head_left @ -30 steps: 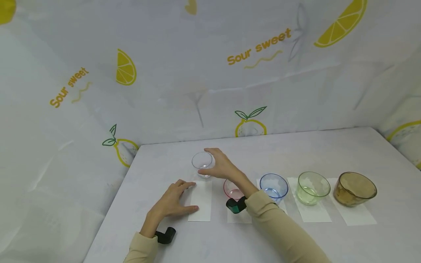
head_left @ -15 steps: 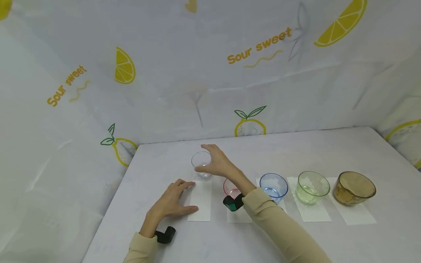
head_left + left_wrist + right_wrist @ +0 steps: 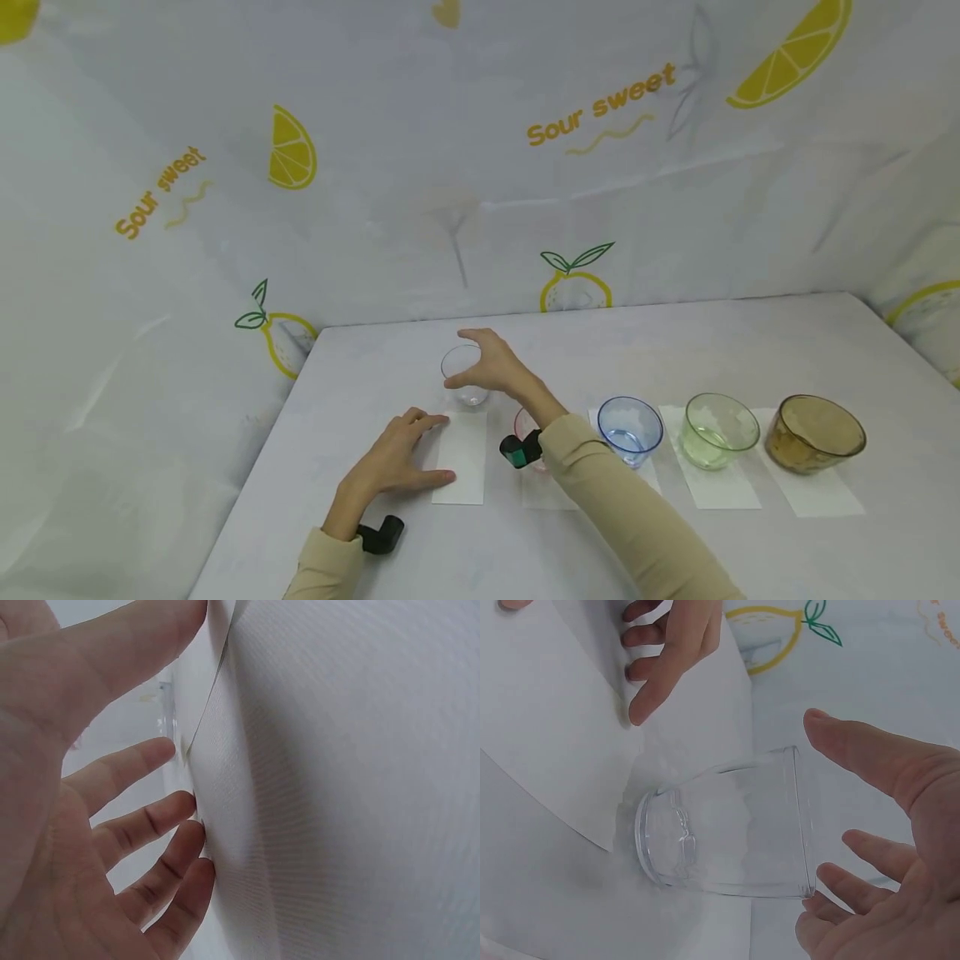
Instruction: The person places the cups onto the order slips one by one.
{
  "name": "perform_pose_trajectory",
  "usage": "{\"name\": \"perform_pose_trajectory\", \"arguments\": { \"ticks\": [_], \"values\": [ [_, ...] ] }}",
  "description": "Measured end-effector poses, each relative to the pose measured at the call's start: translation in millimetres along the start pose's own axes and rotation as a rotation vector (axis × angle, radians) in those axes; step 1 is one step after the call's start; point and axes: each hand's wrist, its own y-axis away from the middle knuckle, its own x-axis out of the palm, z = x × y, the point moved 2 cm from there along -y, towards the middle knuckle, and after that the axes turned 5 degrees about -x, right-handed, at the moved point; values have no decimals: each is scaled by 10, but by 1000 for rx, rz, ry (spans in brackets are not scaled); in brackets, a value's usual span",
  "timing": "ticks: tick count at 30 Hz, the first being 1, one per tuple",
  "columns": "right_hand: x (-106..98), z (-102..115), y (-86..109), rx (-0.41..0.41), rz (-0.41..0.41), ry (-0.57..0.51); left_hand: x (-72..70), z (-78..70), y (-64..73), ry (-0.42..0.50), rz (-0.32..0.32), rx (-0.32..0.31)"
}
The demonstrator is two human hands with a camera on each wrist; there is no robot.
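A clear glass cup [image 3: 460, 362] stands upright on the white table, just behind a white paper strip [image 3: 462, 458]. My right hand [image 3: 497, 367] is spread beside its rim, thumb and fingers apart. In the right wrist view the clear cup [image 3: 727, 832] sits in front of the palm; the thumb is away from it and some fingertips are close to the rim, contact unclear. My left hand [image 3: 393, 457] rests at the strip's left edge, fingers extended and loosely bent. The left wrist view shows its fingertips [image 3: 196, 881] against the white surface.
Right of the strip, a pink glass bowl [image 3: 525, 422] is partly hidden by my right wrist. Blue [image 3: 628, 432], green [image 3: 714, 433] and larger amber [image 3: 812, 435] glass bowls follow in a row on paper strips. A lemon-printed cloth [image 3: 420, 192] hangs behind the table.
My right hand has shifted slightly up and left about the clear cup, and its wrist has swung left. The left hand and the glassware stay put; the head view drifts slightly.
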Motion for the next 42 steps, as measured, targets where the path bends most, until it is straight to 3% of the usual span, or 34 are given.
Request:
{"name": "perform_pose_trajectory", "arguments": {
  "ticks": [15,33,42],
  "values": [
    [31,-96,-2,100,31,39,-18,-40,-12,-22,-21,4],
    [20,-122,-6,54,5,30,-36,-78,-16,-30,-27,1],
    [51,-59,47,12,3,29,-6,-59,6,-1,-1,-36]
  ]
}}
